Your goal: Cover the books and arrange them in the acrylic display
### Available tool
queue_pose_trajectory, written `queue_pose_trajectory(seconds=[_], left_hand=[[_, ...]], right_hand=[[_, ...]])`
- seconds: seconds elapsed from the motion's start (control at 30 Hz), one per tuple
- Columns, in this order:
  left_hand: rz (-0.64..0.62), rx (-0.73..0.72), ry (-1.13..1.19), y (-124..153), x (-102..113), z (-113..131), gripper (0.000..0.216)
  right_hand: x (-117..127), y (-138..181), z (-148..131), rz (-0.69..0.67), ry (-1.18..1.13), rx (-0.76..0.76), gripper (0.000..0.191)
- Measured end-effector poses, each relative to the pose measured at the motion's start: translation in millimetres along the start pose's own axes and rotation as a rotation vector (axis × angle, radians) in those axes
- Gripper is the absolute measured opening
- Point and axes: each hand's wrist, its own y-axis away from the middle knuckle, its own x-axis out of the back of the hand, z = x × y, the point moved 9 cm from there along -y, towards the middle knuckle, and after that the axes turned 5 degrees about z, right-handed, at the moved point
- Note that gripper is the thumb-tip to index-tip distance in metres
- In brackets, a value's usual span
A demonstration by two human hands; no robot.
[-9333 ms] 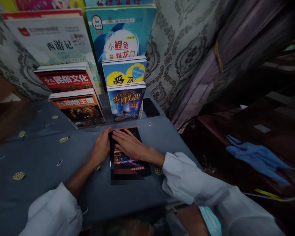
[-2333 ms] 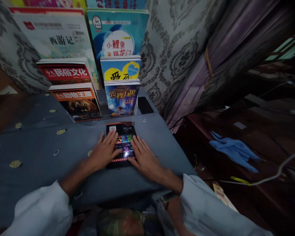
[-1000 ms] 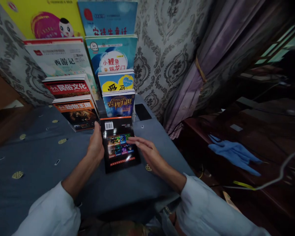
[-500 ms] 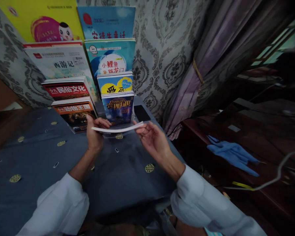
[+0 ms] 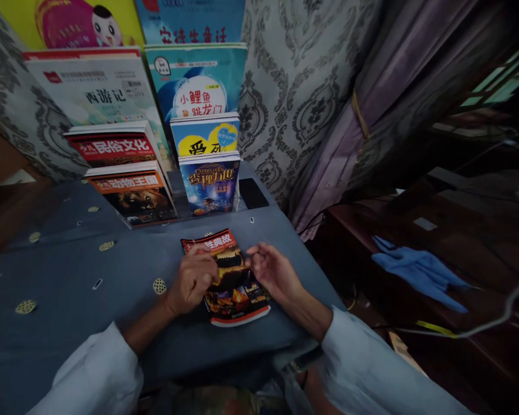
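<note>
A thin paperback book (image 5: 237, 297) with a dark photo cover and a red title band lies face up and slightly slanted near the table's front. My left hand (image 5: 194, 276) rests over its left side, fingers curled in loosely, covering part of the title and pictures. On the other side, my right hand (image 5: 270, 268) is at the book's right edge, its fingers loosely bent and apart. Beyond the hands, a lion-cover book (image 5: 138, 199) and a blue book (image 5: 211, 187) stand at the front of a stepped display.
Higher tiers hold a red book (image 5: 116, 147), a yellow-and-blue book (image 5: 205, 138) and several larger books. A black phone-like slab (image 5: 254, 193) lies right of the display on the dark blue tablecloth (image 5: 69, 288). To the right are a tied curtain (image 5: 337, 138) and a blue cloth (image 5: 415, 271).
The book, earlier held edge-on between both hands, has come down toward me and now lies cover up. My right hand has loosened from its edge; my left has shifted over the cover.
</note>
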Motion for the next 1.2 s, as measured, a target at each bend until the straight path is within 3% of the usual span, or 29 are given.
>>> queue_pose_trajectory(seconds=[0.17, 0.37, 0.63, 0.93, 1.2], left_hand=[[-0.053, -0.055, -0.088, -5.8, 0.6, -2.2, 0.06], [-0.2, 0.043, -0.352, 0.1, -2.8, -40.2, 0.051], [-0.012, 0.315, -0.694, 19.3, 36.9, -69.8, 0.043], [-0.037, 0.379, -0.496, 25.9, 32.0, -72.7, 0.039], [-0.063, 0.372, -0.565, 22.8, 35.4, -87.4, 0.04]], right_hand=[[-5.3, -0.8, -13.3, 0.028, 0.065, 0.093, 0.026], [-11.3, -1.9, -19.9, 0.06, 0.155, 0.175, 0.028], [-14.5, 5.0, -11.9, 0.057, 0.261, 0.211, 0.031], [-21.0, -8.8, -16.8, 0.056, 0.279, 0.26, 0.026], [-24.9, -39.1, -23.1, 0.063, 0.352, 0.326, 0.03]])
